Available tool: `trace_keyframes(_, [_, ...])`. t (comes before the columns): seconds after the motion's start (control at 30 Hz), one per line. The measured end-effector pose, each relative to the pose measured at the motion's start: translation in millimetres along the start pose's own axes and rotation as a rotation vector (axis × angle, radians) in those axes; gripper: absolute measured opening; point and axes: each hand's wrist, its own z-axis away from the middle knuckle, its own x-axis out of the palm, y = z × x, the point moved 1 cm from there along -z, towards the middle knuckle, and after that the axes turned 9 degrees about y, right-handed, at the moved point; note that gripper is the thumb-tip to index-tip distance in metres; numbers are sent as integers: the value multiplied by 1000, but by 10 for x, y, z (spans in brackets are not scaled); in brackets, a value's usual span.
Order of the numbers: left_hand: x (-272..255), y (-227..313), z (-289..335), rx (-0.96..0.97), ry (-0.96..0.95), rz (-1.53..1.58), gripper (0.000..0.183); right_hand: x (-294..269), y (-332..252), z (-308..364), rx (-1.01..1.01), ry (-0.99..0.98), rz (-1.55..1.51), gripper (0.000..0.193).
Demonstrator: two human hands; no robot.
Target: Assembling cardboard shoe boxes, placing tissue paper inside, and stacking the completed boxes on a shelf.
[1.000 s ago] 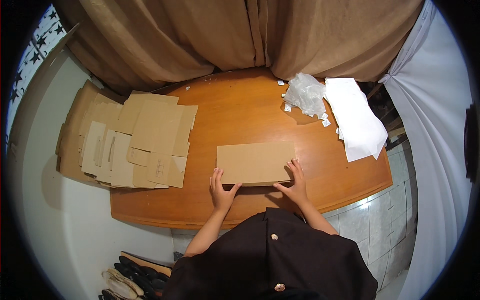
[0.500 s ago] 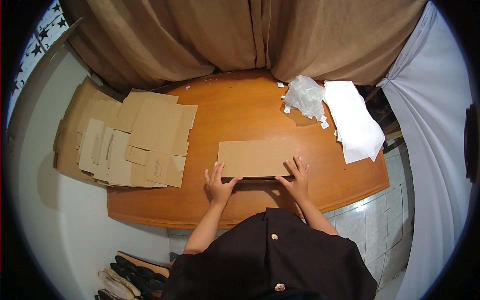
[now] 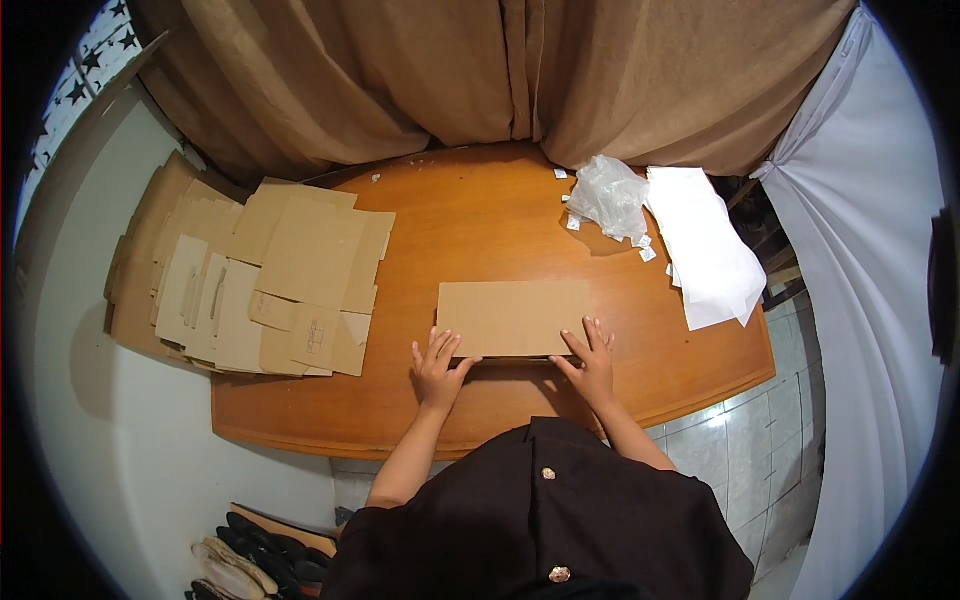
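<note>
A closed brown cardboard box (image 3: 515, 312), long and flat on top, rests on the wooden table in front of me. My left hand (image 3: 436, 372) holds its near left corner, the fingers along the left side and the thumb at the front edge. At the near right corner is my right hand (image 3: 588, 368), with fingers over the top and side and the thumb pressed to the front edge. The box's front face is mostly out of sight, with only a dark line showing under the lid edge.
Flattened cardboard pieces (image 3: 310, 250) lie in a stack on the table's left. A crumpled clear plastic bag (image 3: 608, 198) and small white packets (image 3: 648, 254) sit at the back right, beside white paper sheets (image 3: 700, 250). A brown curtain (image 3: 450, 80) hangs behind the wooden table (image 3: 480, 220).
My right hand has slid slightly left along the box's near edge. The left fingers have shifted a little; the box stays in nearly the same place.
</note>
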Motion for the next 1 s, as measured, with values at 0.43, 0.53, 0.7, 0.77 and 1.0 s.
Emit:
trace_keyframes(0.43, [-81, 57, 20, 42, -59, -39, 42, -54, -5, 76, -56, -71, 146, 47])
trace_keyframes(0.53, [-44, -61, 44, 81, -82, -53, 37, -40, 40, 67, -75, -66, 136, 45])
trace_keyframes(0.7, [-60, -243, -1, 104, -123, 60, 31, -67, 221, -175, 65, -122, -79, 41])
trace_keyframes(0.77, [-112, -279, -34, 96, -130, 112, 29, -29, 179, -463, 140, -57, 4, 36])
trace_keyframes(1.0, [-218, -508, -322, 21, -53, -34, 23, 350, 488, -748, 250, -13, -119, 35])
